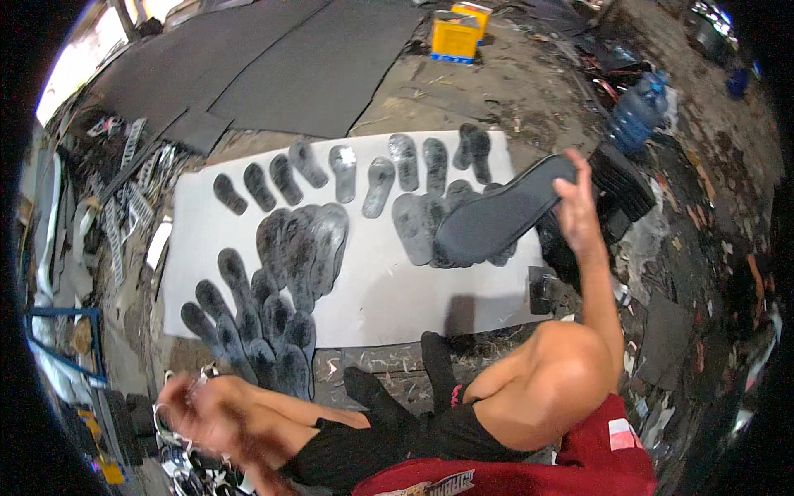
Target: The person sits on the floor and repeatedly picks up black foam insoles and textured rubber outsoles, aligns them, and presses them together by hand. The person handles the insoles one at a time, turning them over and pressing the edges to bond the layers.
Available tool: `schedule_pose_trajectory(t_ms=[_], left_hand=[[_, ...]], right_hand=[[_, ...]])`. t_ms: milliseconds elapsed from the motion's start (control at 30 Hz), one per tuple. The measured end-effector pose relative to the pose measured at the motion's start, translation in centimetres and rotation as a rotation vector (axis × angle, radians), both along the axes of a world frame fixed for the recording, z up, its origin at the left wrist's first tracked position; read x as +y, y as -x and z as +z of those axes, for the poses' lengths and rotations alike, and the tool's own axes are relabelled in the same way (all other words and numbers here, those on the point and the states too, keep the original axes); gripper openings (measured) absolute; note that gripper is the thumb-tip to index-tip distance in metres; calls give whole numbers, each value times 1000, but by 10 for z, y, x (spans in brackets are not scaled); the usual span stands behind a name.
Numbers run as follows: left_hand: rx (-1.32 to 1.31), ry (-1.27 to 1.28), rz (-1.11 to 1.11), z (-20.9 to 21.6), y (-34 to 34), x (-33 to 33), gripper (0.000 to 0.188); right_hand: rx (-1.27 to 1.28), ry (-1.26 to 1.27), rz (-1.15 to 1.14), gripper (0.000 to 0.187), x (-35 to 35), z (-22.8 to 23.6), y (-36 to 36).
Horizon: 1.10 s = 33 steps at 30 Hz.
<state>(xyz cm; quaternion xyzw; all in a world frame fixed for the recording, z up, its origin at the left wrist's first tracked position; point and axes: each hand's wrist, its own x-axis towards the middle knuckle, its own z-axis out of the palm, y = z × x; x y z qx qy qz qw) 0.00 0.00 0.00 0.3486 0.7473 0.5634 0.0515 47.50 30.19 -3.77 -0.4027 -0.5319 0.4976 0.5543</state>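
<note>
My right hand [577, 202] grips a large black shoe sole [500, 219] by its far right end, fingertips and thumb on its edge. The sole is held tilted above the right side of a white sheet [389, 289]. Smaller dark, glossy soles lie on that sheet: a row [344, 174] along the far edge, a cluster [302, 248] left of the middle, and an overlapping fan [256, 322] at the near left. Partly under the held sole are more soles [413, 227]. Beside my left knee, my left hand [198, 409] is smeared by motion, so its fingers are unclear.
Large dark sheets [273, 66] cover the floor at the far left. A yellow box [455, 37] stands at the back, a blue-tinted water jug [638, 112] at the far right. Black sole-like pieces [620, 186] are piled right of the white sheet. Cut-out strips [128, 182] litter the left.
</note>
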Motion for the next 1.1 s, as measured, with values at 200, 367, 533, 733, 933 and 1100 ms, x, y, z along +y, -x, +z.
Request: schedule_pose_trajectory(t_ms=[200,367,533,733,933,1100], left_hand=[[-480,3,-482,-112,-40,109,14],[-547,199,-342,-177,-47,109,25],[-613,332,-311,-209,-33,107,13],[-696,331,-282,-193,-49,122,27],[-612,378,-141,-221,-34,121,43],[-524,332,-133,-231,-25,130,34]], right_hand=[[-57,475,435,92,-6,-153,180],[-113,598,575,88,-7,-244,246],[-606,195,438,81,-14,-246,255],[-532,192,410,37,42,-248,204],[-699,138,113,27,137,-274,187],[-951,-353,214,37,185,-297,247]])
